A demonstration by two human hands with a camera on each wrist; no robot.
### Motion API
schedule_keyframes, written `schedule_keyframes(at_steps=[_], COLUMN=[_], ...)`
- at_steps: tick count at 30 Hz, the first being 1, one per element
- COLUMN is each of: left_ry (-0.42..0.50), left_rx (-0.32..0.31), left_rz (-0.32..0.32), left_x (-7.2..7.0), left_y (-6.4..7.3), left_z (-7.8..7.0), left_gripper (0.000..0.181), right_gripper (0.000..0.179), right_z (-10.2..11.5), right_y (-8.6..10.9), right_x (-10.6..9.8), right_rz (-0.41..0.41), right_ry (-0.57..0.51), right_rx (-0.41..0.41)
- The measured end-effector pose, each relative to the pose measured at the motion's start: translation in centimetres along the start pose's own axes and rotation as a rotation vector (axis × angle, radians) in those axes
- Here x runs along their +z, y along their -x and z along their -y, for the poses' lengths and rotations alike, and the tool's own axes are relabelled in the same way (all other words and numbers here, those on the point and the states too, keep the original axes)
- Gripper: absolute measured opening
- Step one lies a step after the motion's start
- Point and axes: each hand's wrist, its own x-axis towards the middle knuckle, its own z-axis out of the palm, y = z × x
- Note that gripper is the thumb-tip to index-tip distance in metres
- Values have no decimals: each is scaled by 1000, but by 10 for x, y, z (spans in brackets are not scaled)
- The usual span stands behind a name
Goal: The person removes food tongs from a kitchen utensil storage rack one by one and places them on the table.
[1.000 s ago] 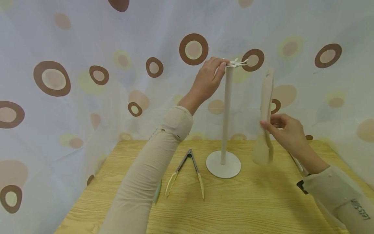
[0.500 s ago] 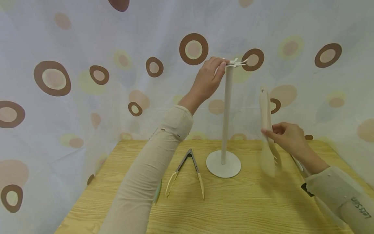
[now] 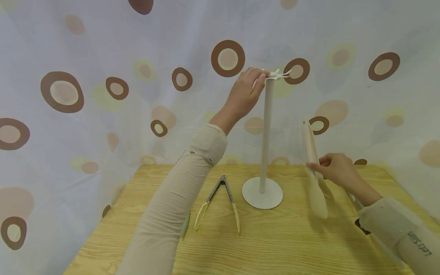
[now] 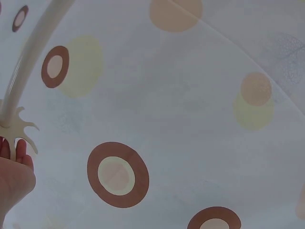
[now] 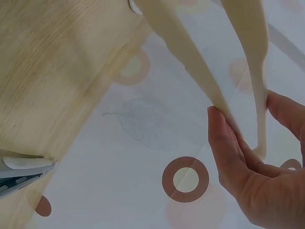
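In the head view, my left hand [image 3: 245, 91] grips the hooked top of a white utensil stand [image 3: 267, 133] with a round base. In the left wrist view, fingers of my left hand [image 4: 14, 176] lie against its curved hooks [image 4: 21, 126]. My right hand [image 3: 338, 172] pinches cream kitchen tongs [image 3: 309, 147] at the handle, right of the stand. They tilt, holed end up and flat spatula-like end down, just above the table. In the right wrist view, the two arms of the tongs [image 5: 205, 78] meet near my palm.
Metal tongs with cream tips [image 3: 223, 183] lie spread on the wooden table [image 3: 275, 244], left of the stand base. A pale green thing [image 3: 185, 225] is mostly hidden by my left sleeve. Near the table's edge lies a white and grey tool [image 5: 26, 167]. A patterned curtain [image 3: 192, 30] hangs behind.
My right hand has lowered the cream tongs, and their top has tipped to the left. My left hand and the stand have stayed in place.
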Motion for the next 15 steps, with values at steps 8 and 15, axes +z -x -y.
schedule_keyframes(at_steps=[8, 15], left_ry=[0, -4], left_rx=[17, 16], left_rz=[-15, -14], left_x=[0, 0], left_y=[0, 0], left_z=[1, 2], left_gripper=[33, 33], right_gripper=[61, 60], right_z=[-7, -16], right_y=[2, 2], right_x=[8, 16], right_rz=[33, 65], right_ry=[27, 31], right_rx=[-15, -26])
